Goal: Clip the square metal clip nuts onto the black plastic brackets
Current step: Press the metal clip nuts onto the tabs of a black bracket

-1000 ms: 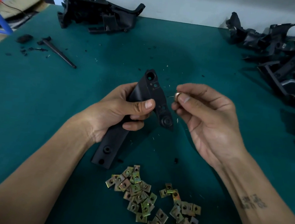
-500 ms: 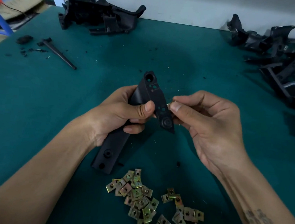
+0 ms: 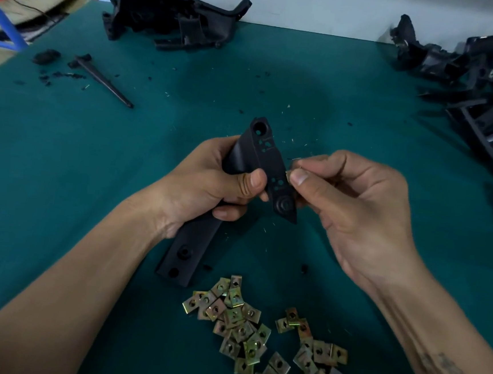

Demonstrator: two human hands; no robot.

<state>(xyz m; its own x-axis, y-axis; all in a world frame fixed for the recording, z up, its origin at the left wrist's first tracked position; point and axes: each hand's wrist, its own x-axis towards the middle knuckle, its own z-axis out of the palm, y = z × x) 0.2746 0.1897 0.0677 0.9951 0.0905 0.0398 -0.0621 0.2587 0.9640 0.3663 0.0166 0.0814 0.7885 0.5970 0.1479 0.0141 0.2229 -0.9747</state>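
Note:
A long black plastic bracket [image 3: 264, 155] is gripped round its middle by my left hand [image 3: 209, 189], its lower end resting near the table. Between thumb and fingers my right hand [image 3: 353, 208] pinches a small metal clip nut [image 3: 288, 175], mostly hidden, right at the bracket's right edge beside two small holes. A loose pile of several brass-coloured clip nuts [image 3: 259, 337] lies on the green table [image 3: 122, 161] close to me.
A heap of black plastic parts [image 3: 170, 19] sits at the back left against the wall, and a larger heap [image 3: 480, 85] at the right. A thin black rod [image 3: 105, 82] and black crumbs lie at the left. Cardboard sits beyond the table's left corner.
My right hand has moved left and brought the clip nut from clear of the bracket up against its right edge. My left hand holds the bracket much as before.

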